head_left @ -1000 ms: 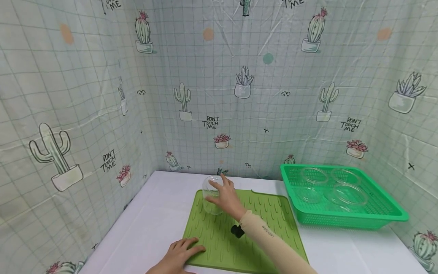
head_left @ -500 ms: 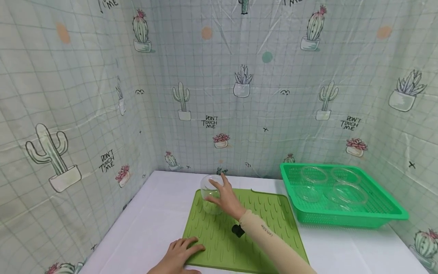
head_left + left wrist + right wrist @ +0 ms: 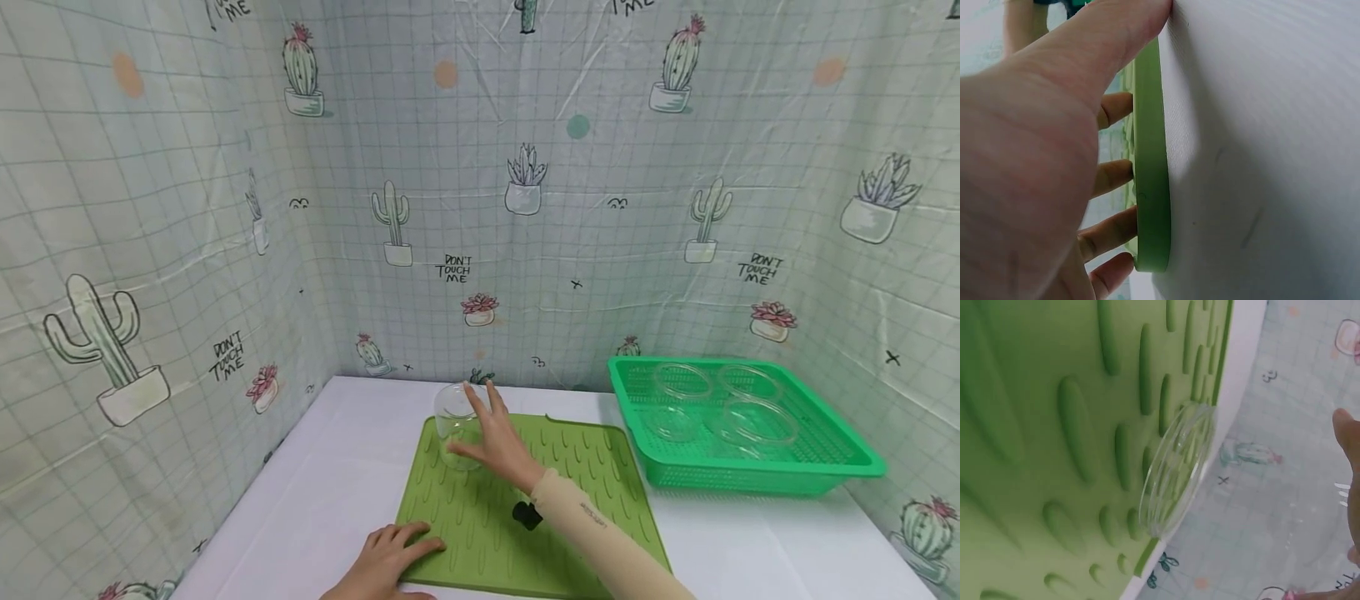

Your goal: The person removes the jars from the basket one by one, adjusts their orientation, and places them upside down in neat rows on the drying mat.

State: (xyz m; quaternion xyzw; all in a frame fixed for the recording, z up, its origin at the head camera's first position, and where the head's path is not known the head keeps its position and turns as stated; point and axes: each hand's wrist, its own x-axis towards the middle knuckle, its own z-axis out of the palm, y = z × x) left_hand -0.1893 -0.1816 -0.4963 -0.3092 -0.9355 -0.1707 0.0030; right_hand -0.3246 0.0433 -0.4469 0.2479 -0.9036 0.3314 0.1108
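Observation:
On the back left of the green ridged mat [image 3: 480, 508] stands a clear glass-like container [image 3: 459, 427]; its round end [image 3: 1179, 469] rests on the ridges in the right wrist view. Just to its right is my right hand [image 3: 495, 437], fingers and thumb spread apart and not curled round it. Whether a fingertip still touches the container I cannot tell. My left hand [image 3: 386, 560] lies at the mat's front left corner. In the left wrist view, its fingertips [image 3: 1116, 175] rest on the mat's top edge, and the thumb [image 3: 1141, 25] reaches the white tablecloth.
A green mesh basket [image 3: 757, 481] stands at the back right, holding several clear round containers [image 3: 682, 382]. Cactus-print curtains [image 3: 555, 250] close off the back and sides. White tablecloth [image 3: 322, 475] surrounds the mat. A black wrist device [image 3: 527, 515] sits beneath the right wrist.
My right hand's fingers have opened from around the container and shifted slightly right of it. The container stays on the mat. My left hand keeps its place.

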